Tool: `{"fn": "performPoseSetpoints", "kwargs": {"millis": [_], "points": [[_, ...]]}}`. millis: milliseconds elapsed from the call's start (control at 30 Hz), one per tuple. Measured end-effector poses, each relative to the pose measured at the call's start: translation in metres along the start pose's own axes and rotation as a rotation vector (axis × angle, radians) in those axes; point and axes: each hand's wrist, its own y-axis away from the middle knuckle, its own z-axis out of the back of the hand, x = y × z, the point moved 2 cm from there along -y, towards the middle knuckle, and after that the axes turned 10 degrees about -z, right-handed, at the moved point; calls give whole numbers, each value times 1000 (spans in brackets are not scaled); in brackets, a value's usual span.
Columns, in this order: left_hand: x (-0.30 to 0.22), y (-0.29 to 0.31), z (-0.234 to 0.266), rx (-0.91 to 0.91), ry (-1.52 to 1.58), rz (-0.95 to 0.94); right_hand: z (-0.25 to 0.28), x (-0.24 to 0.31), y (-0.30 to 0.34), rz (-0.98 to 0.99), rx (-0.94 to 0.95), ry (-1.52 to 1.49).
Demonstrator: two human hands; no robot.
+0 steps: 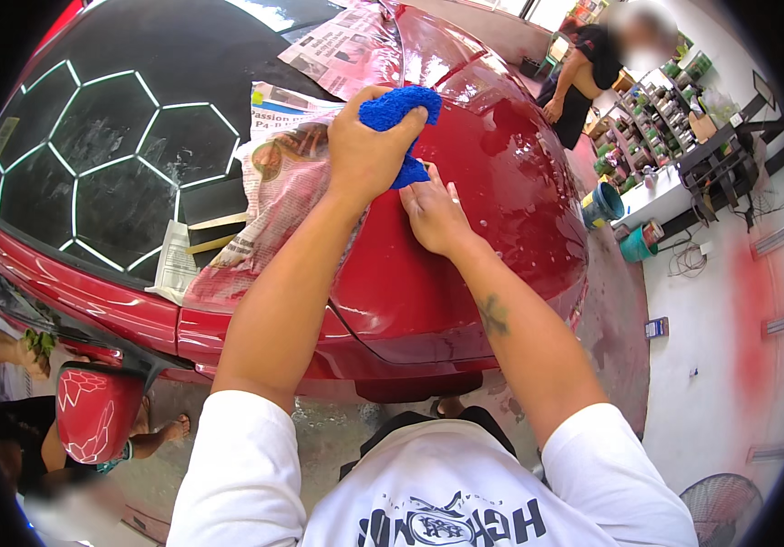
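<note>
My left hand is closed on a bunched blue cloth with a nubbly texture, its thumb pressed over the front. The cloth is above the glossy red hood of a car, and its lower end hangs toward my right hand. That hand lies with fingers stretched out, fingertips at the cloth's lower end and the palm at the red paint. Whether the fingertips pinch the cloth is hard to see. Wet-looking drops and streaks show on the paint to the right.
Crumpled newspaper covers the hood's left edge beside the windshield, which reflects hexagonal lights. A red side mirror juts out lower left, near another person. Another person stands far right by shelves of cans. Buckets stand below.
</note>
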Motion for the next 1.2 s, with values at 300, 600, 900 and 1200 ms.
{"fn": "performPoseSetpoints", "kwargs": {"millis": [300,600,900,1200], "points": [[8,0,8,-19,-23,-45,-22,40,146,268,-46,50],[3,-1,15,-36,45,-8,-35,56,121,178,-116,-32],[3,5,-2,23,93,-33,-10,30,44,4,-62,-35],[-15,6,10,11,97,-7,-14,37,91,154,4,-12]]}}
